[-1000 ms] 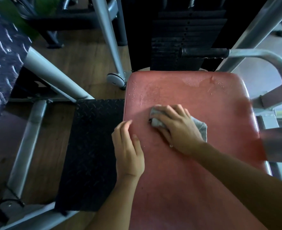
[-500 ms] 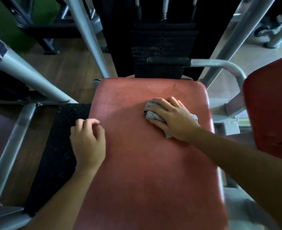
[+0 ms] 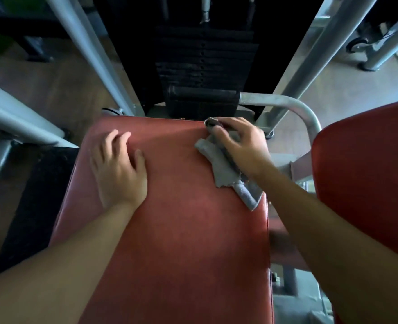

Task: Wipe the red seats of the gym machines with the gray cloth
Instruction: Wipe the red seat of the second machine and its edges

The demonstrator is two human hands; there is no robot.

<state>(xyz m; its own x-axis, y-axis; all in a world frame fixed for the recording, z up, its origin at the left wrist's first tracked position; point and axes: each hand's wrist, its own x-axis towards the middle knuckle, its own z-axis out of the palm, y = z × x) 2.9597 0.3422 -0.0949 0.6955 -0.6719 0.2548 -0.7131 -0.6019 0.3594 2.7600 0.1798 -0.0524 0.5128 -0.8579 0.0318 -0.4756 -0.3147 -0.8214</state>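
A long red seat (image 3: pixel 181 230) fills the middle of the head view. My right hand (image 3: pixel 242 146) grips the gray cloth (image 3: pixel 223 167) at the seat's far right corner, and a loose end of the cloth trails back along the right edge. My left hand (image 3: pixel 118 169) lies palm down on the seat's far left part, fingers spread, holding nothing. A second red pad (image 3: pixel 366 178) stands at the right edge of the view.
A black weight stack (image 3: pixel 205 64) rises just behind the seat, with a black-gripped curved grey handle (image 3: pixel 284 104) beside it. Grey frame tubes (image 3: pixel 88 50) slant up on both sides. A black tread plate (image 3: pixel 36 206) lies left of the seat on the wooden floor.
My right hand slid the cloth from the seat's middle to its far right corner, and the cloth now trails out longer. My left hand moved from the seat's left edge onto its surface.
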